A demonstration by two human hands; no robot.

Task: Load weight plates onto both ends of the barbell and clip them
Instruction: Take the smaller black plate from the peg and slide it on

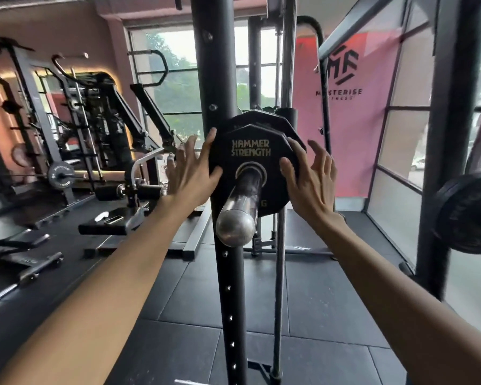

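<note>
Centrally, barbell sleeve (238,215), chromed, pointing toward the viewer, rounded end at about 6 o'clock of the plates. Front plate (254,173), black, many-sided, lettered "HAMMER STRENGTH", threaded on the sleeve; larger rear plate (264,118), also black, directly behind and touching it, its rim showing from 11 to 2 o'clock. No clip visible on the sleeve. Left hand (190,169) at 9 o'clock of the front plate, fingers spread wide, thumb and palm pressed flat against the plate's edge, gripping nothing. Right hand (310,176) at 3 o'clock, fingers likewise spread, thumb and index finger resting on the plate's face and rim, remaining fingers lifted clear. Both forearms extended from the lower corners. Rack upright (220,79), black with a column of holes, standing just behind the plates and continuing below the sleeve to the floor mats (317,301). Second stack of plates (468,212), at 3 o'clock of the frame, near another upright. Bench (114,223) at 9 o'clock, well apart, with gym machines beyond. Pink banner (353,120) at 1 o'clock against the window.
</note>
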